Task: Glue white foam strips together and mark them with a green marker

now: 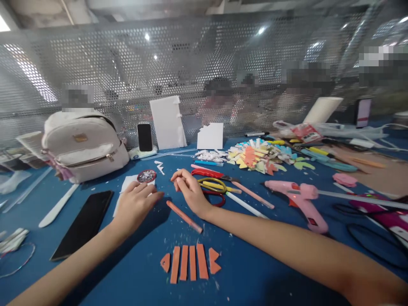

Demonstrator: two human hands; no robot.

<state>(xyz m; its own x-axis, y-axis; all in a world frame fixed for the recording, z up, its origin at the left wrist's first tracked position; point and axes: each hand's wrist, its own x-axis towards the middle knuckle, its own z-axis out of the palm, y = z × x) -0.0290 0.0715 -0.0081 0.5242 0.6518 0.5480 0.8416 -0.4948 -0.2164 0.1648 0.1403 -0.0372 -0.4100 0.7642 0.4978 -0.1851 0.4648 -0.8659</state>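
Note:
My left hand [135,204] is over a sheet of white paper [126,187], palm down with its fingers stretched out. Just beyond its fingertips lies a round red-rimmed dish [146,176] of small shiny bits. My right hand [191,193] rests beside the scissors [213,185], fingers curled in, and nothing shows in them. An orange marker [185,216] lies between the hands. Nearer to me, several orange strips [193,263] stand in a row, with a rounded head piece [165,262] at the left end and a notched tail piece [214,261] at the right.
A pink glue gun [299,199] lies at the right. Behind it is a heap of coloured paper scraps [255,156]. At the left are a black phone [83,225], a white plastic knife [59,206] and a pale backpack [84,144]. A perforated metal screen [178,63] closes the back.

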